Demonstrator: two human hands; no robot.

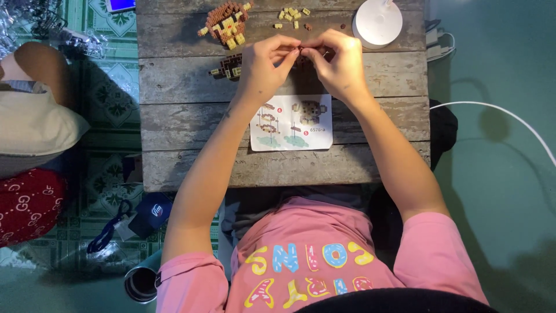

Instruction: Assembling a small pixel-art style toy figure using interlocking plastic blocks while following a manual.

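Brown brick piece (300,48) pinched between both hands (301,64).

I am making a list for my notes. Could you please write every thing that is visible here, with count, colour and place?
wooden table: one, grey-brown planks, centre
instruction sheet: one, white with pictures, on the table below the hands
block figure: one, brown and yellow, top of the table
smaller block piece: one, dark brown and yellow, beside the left hand
loose blocks: several, yellow, top of the table
round object: one, white, top right of the table
cable: one, white, floor at right
tiny piece: one, dark, pinched between both hands
left hand: fingertips closed on the tiny piece
right hand: fingertips closed on the tiny piece
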